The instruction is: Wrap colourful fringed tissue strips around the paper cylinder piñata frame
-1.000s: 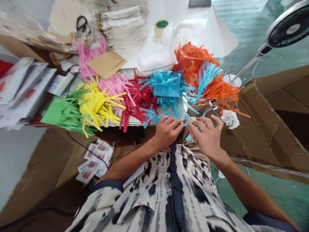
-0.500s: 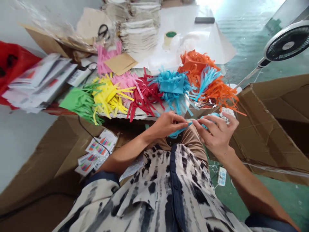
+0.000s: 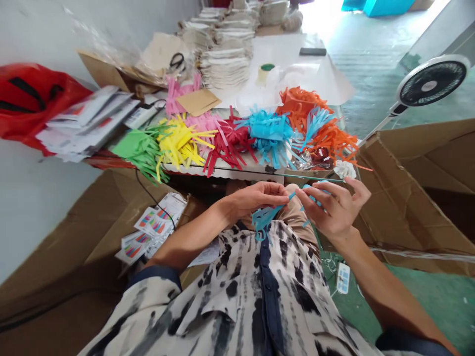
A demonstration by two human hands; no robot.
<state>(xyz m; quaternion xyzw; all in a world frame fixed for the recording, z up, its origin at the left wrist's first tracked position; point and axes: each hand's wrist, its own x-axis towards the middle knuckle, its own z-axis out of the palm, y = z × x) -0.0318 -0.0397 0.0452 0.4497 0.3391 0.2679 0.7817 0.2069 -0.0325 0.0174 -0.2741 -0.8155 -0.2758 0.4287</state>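
A fringed strip of light blue paper [image 3: 264,218] hangs over my lap, and both hands pinch it. My left hand [image 3: 256,197] grips its top edge with closed fingers. Just to the right, my right hand [image 3: 332,207] pinches the other end of the same strip, little finger raised. In front of them, on the low table [image 3: 241,174], lie piles of cut paper fringe: green [image 3: 135,151], yellow [image 3: 180,143], pink, red [image 3: 228,143], blue [image 3: 269,131] and orange [image 3: 319,126].
Large cardboard sheets [image 3: 419,198] lie to the right and lower left. A white fan [image 3: 430,86] stands at the right. Stacks of white bags [image 3: 226,64], scissors [image 3: 177,60], a tape roll [image 3: 265,72] and printed leaflets [image 3: 83,121] crowd the table. Small colour cards [image 3: 154,230] lie by my left arm.
Both hands have drawn back from the table edge toward my lap, pulling a blue fringed strip out of the pile. The view has tilted up, showing more of the far table.
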